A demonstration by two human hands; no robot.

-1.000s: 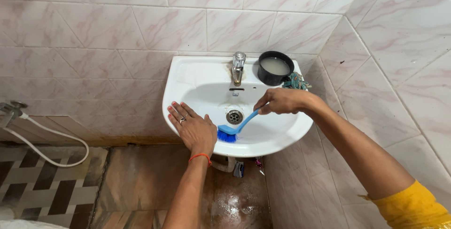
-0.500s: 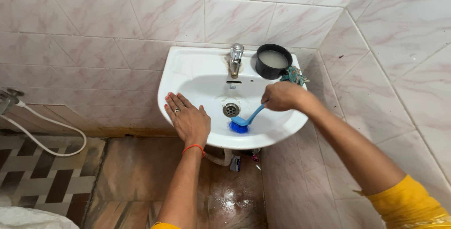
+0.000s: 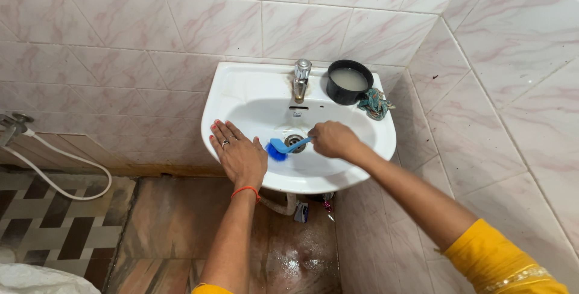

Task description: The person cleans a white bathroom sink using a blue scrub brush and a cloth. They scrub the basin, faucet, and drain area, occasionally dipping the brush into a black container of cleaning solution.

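Right hand [image 3: 333, 139] is clenched around the handle of the blue brush [image 3: 283, 148], bristles down in the basin just left of the drain [image 3: 295, 140]. Left hand [image 3: 239, 154] lies flat, fingers spread, on the sink's [image 3: 241, 92] near-left rim. A black bowl [image 3: 348, 81] sits far right by the tap [image 3: 300, 79].

White basin [image 3: 241, 92] rim carries black bowl [image 3: 349, 81] and crumpled cloth [image 3: 374, 103].

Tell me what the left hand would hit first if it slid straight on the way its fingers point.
Probably the basin's rear left rim, then the tiled wall; the left hand lies flat on the front rim, though depth is unclear.
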